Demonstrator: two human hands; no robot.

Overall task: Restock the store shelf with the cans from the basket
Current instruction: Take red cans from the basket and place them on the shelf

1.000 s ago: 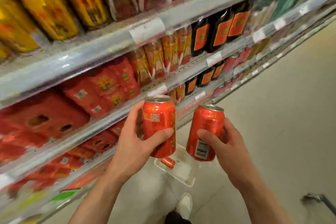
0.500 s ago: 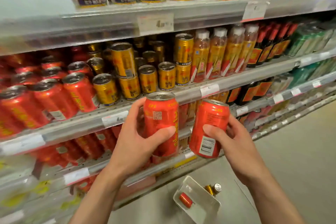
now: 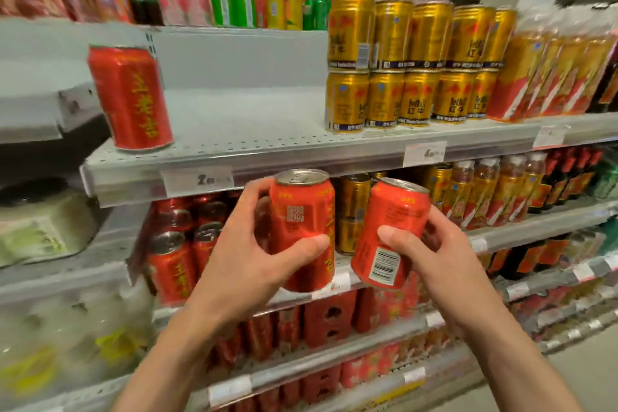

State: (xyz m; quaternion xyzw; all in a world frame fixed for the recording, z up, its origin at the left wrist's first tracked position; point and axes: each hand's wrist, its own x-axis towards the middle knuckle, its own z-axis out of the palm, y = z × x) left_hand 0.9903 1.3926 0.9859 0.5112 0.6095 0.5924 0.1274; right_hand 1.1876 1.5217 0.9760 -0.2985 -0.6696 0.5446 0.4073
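Observation:
My left hand [image 3: 247,261] grips an upright red can [image 3: 302,227] with a silver top. My right hand [image 3: 431,261] grips a second red can [image 3: 389,231], tilted a little to the left, barcode facing me. Both cans hang in front of the edge of a grey shelf [image 3: 254,140]. On that shelf a single red can [image 3: 130,97] stands at the left end, with bare shelf between it and the stacked gold cans [image 3: 411,67] on the right. The basket is out of view.
More red cans [image 3: 174,244] fill the shelf below, left of my hands, with gold cans [image 3: 351,211] behind them. Bottles [image 3: 501,191] line the right side. Price tags [image 3: 423,154] hang on shelf edges. Red cartons [image 3: 331,318] sit lower down.
The view has swung upward from the floor and basket to the upper shelves. Both hands have risen with their cans to just below the partly bare shelf.

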